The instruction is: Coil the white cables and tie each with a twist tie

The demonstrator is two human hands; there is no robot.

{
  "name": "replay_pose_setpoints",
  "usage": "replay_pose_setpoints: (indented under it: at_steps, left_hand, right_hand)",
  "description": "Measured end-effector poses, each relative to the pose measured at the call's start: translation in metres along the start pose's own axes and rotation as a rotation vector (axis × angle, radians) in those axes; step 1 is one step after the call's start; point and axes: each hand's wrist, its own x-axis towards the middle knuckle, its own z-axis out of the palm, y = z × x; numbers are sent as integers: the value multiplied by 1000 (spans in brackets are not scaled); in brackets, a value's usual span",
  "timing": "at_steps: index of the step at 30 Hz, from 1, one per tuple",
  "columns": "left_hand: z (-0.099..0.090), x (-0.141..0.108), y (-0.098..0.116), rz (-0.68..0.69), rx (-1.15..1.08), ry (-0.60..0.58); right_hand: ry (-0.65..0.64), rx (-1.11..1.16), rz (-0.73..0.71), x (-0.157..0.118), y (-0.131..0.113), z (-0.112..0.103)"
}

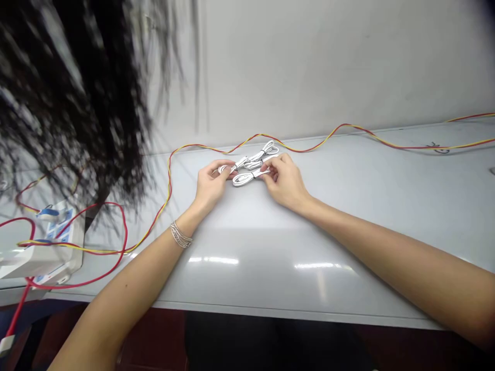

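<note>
White coiled cables [255, 162] lie near the back edge of the pale work surface [348, 278], some bound with dark ties; the left hand [211, 184] and right hand [284, 180] pinch them between fingertips.

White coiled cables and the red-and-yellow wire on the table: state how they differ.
The white coiled cables are bundled in small loops, while the red-and-yellow wire snakes loose across the table. The cables are all white; the wire pairs red and yellow strands. Both lie on the grey table.
</note>
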Motion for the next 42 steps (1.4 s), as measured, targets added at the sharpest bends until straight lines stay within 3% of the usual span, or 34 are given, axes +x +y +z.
replay_pose_setpoints:
  at_steps: [8, 12, 17, 21, 24, 28, 32, 35, 42]
  left_hand:
    - [-1, -10, 9, 324, 321, -49]
    - [-1, -8, 1, 397, 299, -52]
    - [-5, 1, -8, 284, 277, 45]
    - [-12, 8, -5, 173, 514, 156]
    - [-15, 10, -1, 103, 689, 184]
    - [-16, 10, 0, 61, 860, 342]
    - [-16, 11, 0, 130, 867, 239]
    - [-17, 12, 0, 99, 832, 152]
    - [-19, 15, -4, 80, 766, 227]
  right_hand:
    - [48, 93, -43, 1, -8, -2]
    - [42, 151, -69, 2, -9, -2]
    - [124, -11, -61, 2, -5, -2]
    - [113, -203, 45, 1, 4, 2]
    - [76, -195, 31, 1, 9, 4]
    - [67, -99, -14, 1, 5, 1]
    - [141, -95, -49, 0, 0, 0]
    - [138, -183, 46, -1, 2, 2]
    - [-12, -202, 121, 1, 6, 3]
